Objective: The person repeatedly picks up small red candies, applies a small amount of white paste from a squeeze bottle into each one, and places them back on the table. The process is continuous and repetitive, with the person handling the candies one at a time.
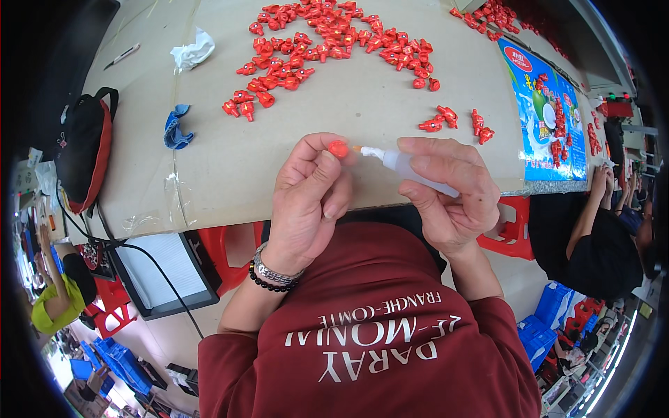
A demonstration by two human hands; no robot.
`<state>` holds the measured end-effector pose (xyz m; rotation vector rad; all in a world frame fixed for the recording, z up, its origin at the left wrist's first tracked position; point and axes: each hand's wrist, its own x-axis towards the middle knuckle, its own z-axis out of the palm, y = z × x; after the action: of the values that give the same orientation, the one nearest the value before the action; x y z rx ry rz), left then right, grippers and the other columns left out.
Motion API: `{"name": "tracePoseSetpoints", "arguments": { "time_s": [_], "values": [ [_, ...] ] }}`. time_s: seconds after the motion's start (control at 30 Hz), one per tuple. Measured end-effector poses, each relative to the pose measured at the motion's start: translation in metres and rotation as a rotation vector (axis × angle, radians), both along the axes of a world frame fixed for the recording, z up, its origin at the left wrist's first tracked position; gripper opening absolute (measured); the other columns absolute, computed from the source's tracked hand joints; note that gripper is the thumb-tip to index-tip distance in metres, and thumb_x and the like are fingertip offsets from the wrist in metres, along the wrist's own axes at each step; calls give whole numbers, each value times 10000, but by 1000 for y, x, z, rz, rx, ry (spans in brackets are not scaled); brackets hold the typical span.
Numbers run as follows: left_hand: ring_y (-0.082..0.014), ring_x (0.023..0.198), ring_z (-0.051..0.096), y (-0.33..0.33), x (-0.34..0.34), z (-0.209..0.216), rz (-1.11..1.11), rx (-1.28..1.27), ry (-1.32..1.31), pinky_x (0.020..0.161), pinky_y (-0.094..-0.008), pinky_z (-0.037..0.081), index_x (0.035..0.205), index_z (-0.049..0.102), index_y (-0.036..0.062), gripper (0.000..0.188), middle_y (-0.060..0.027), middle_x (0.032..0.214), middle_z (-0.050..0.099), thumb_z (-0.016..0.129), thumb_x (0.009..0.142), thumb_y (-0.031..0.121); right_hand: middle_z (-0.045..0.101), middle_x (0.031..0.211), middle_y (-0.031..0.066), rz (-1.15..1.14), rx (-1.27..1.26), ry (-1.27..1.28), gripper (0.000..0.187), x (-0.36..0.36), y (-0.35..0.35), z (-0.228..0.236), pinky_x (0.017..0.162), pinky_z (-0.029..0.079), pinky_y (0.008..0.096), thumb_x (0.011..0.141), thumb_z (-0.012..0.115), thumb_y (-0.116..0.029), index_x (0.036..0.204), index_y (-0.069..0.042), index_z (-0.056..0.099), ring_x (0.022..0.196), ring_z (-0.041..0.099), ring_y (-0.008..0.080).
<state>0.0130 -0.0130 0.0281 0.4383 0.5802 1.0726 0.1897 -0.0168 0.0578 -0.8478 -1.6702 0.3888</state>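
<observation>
Between the thumb and fingers of my left hand is a small red plastic piece, held just above the table's near edge. My right hand grips a translucent white squeeze bottle, tilted so its nozzle points left at the red piece. White wrapping covers the neck of the bottle, and its tip is brownish. The tip is very close to the red piece; I cannot tell whether they touch. Beyond my hands lies a large spread of similar red parts, with a few separate ones nearer my right hand.
A crumpled white tissue, a pen and a blue scrap lie on the left of the table. A black and red bag sits at the left edge. Rightward, a blue printed sheet carries more red parts. Co-workers sit on both sides.
</observation>
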Motion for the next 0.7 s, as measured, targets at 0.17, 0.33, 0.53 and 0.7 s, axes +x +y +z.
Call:
{"name": "tracePoseSetpoints", "arguments": {
  "time_s": [0.17, 0.33, 0.53, 0.7],
  "values": [
    [-32, 491, 360, 0, -1, 0, -1, -4, 12, 447, -183, 288, 1085, 514, 62, 180, -19, 945, 590, 508, 971, 202, 609, 1049, 211, 31, -34, 76, 327, 9, 0, -5, 664, 512, 268, 771, 728, -29, 1025, -12, 523, 840, 633, 205],
    [-34, 488, 360, 1, -3, -1, -6, -28, 18, 444, -183, 283, 1078, 514, 70, 167, -18, 950, 584, 507, 971, 198, 583, 995, 160, 21, -419, 613, 388, 13, 11, 2, 612, 463, 269, 752, 714, -13, 1077, -6, 504, 734, 585, 167],
    [-37, 464, 339, 2, -6, -4, -2, -90, -72, 401, -174, 253, 1071, 521, 62, 139, -27, 962, 599, 474, 977, 154, 527, 1041, 76, 216, -601, 842, 441, 49, 29, 9, 694, 442, 284, 790, 676, -32, 1194, 12, 506, 809, 570, 169],
    [-39, 459, 345, 6, -9, -8, -28, -71, -100, 393, -173, 249, 1083, 532, 62, 165, -30, 961, 610, 462, 985, 174, 592, 901, 91, 68, -597, 662, 326, 73, 51, 17, 654, 529, 281, 797, 661, -15, 1104, -13, 550, 863, 667, 250]
  ]
}}
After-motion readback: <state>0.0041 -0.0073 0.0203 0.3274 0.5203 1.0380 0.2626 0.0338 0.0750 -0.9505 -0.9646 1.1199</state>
